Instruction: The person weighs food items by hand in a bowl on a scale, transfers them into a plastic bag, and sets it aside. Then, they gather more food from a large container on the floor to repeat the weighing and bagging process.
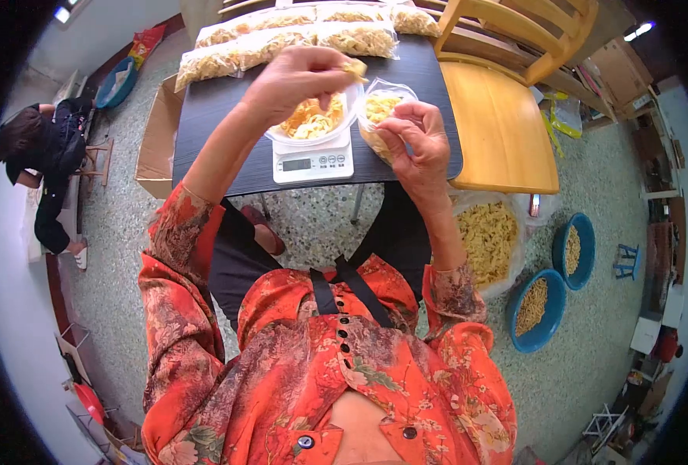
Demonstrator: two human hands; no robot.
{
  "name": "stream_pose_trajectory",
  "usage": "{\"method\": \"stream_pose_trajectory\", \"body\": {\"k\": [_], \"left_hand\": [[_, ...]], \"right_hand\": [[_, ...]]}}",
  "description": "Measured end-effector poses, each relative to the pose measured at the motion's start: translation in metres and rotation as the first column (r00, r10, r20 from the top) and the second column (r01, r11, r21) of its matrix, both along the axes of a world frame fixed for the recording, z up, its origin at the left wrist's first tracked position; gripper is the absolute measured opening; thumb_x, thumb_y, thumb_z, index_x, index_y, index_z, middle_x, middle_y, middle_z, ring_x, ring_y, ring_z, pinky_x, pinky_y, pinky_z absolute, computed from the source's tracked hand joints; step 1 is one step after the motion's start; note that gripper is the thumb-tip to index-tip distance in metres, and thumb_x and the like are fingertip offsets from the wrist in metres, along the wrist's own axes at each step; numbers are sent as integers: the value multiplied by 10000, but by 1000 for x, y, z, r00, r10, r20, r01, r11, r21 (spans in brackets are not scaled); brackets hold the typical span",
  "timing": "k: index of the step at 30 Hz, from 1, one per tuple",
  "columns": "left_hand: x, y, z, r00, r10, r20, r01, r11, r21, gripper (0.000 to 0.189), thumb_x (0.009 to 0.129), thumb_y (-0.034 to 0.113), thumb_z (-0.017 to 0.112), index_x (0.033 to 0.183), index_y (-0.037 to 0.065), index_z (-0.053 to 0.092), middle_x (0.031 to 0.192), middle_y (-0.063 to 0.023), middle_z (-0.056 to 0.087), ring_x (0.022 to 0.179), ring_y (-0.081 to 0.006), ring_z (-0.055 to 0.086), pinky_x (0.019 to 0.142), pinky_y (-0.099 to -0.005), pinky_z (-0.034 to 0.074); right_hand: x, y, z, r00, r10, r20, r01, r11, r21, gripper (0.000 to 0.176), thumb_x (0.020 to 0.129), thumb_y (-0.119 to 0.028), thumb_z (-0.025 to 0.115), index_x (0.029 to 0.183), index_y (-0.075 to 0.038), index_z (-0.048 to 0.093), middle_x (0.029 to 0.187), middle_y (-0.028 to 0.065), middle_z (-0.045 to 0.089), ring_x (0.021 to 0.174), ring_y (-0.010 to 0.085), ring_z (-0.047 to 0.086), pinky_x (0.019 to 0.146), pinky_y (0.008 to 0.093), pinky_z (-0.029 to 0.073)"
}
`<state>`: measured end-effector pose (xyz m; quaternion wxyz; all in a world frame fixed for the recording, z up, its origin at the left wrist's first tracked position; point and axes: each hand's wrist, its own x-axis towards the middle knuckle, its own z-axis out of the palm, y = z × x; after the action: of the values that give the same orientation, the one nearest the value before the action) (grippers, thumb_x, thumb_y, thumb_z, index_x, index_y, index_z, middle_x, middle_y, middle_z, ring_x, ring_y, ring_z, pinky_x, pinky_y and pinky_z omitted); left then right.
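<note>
My left hand (301, 81) is raised over a white bowl (350, 120) of yellow dried food pieces (313, 120). Its fingers are closed on a small cluster of pale yellow pieces (354, 70). The bowl rests on a white kitchen scale (313, 164), whose display is too small to read. Just right of it stands a clear plastic bag (376, 139), partly filled with similar pieces and open at the top. My right hand (417, 143) pinches this bag near its rim.
Several filled clear bags (289, 43) line the far side of the dark table (227, 132). A wooden chair (499, 128) adjoins its right side. Below are a large bag of yellow pieces (487, 240) and two blue basins (551, 333). Another person (49, 155) sits far left.
</note>
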<state>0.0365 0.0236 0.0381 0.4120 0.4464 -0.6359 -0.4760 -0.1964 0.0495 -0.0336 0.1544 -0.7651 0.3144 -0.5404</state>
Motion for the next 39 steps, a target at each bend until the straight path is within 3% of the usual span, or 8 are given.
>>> {"method": "stream_pose_trajectory", "body": {"k": [4,5,10,13,22,31,34,39], "left_hand": [[-41,-9,-4,911,-50,409,105,988,-114,281,825,191,740,1030,-1,728,719,-65,655,625,-150,652,600,-300,523],[-46,-13,-14,815,137,563,193,852,-487,281,768,137,729,1024,20,734,763,-126,675,717,-252,693,674,-364,546],[-61,-8,-4,825,100,556,121,930,-347,291,799,72,721,1087,37,707,876,-98,682,822,-225,681,743,-347,539],[-52,-6,-9,826,115,552,312,722,-617,322,837,-1,578,1127,53,708,1019,-118,706,944,-314,683,817,-377,536],[-72,21,-8,637,-129,760,375,913,-160,416,767,42,574,1164,36,701,1166,-173,698,1076,-353,654,948,-428,527],[-9,0,21,894,-2,447,142,949,-280,194,788,86,728,978,52,752,939,-93,744,772,-169,658,713,-318,536],[41,-25,0,467,205,860,97,955,-281,137,776,79,744,904,46,708,877,-88,689,835,-250,673,757,-371,533],[57,-17,-32,320,304,897,106,930,-353,440,721,121,792,1141,93,666,1121,-103,662,1097,-312,636,931,-405,521]], "right_hand": [[-1,3,-1,999,-39,-24,39,999,-36,176,790,-67,806,956,-85,750,1052,107,597,866,230,635,754,339,546],[-1,5,-1,998,-55,1,55,998,-25,180,790,-66,806,960,-87,750,1056,104,600,860,231,630,752,338,541],[-11,8,-6,996,-88,20,88,996,-9,192,789,-51,800,971,-81,746,1072,103,603,863,232,623,753,337,533],[-18,8,-11,993,-117,15,117,993,-24,190,791,-36,795,971,-64,741,1074,111,600,881,235,625,750,341,534],[-20,22,-8,988,-147,56,146,989,10,139,843,-40,773,972,-22,726,1082,120,591,950,242,628,825,341,542],[-20,20,-5,985,-143,94,135,987,82,119,864,-37,764,971,-10,719,1083,112,582,968,228,624,859,337,532],[-19,20,-5,988,-134,80,128,989,68,113,861,-27,763,963,-7,719,1079,109,583,972,227,622,860,337,533],[-15,19,-5,989,-133,66,131,991,36,109,855,-22,765,952,-2,717,1073,106,587,971,224,619,861,336,531]]}}
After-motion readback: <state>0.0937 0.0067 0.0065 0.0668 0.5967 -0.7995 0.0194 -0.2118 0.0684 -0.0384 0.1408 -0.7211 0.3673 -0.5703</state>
